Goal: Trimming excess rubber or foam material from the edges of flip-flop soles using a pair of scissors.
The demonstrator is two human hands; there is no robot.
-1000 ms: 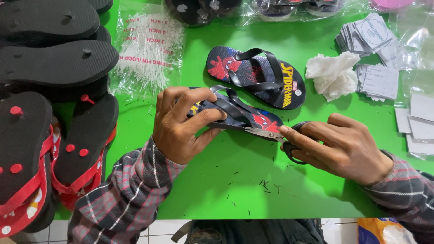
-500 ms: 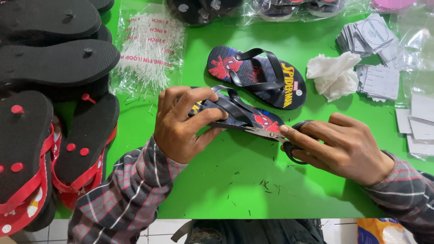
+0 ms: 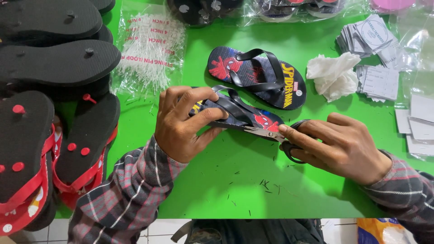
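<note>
My left hand [image 3: 183, 124] grips a small dark flip-flop [image 3: 246, 117] with a red cartoon print, held tilted just above the green table [image 3: 217, 180]. In my right hand [image 3: 339, 147] is a pair of black-handled scissors [image 3: 280, 135]; the blades touch the flip-flop's near edge by the red print. A matching flip-flop [image 3: 257, 77] lies flat on the table just beyond. Small dark trimmings [image 3: 264, 183] lie scattered under my hands.
Stacks of black and red flip-flops [image 3: 49, 117] fill the left side. A clear bag of white plastic loop pins [image 3: 149, 49] lies at the back left. A crumpled white tissue [image 3: 332, 74], paper tags [image 3: 370, 40] and bagged sandals [image 3: 271, 9] sit along the back and right.
</note>
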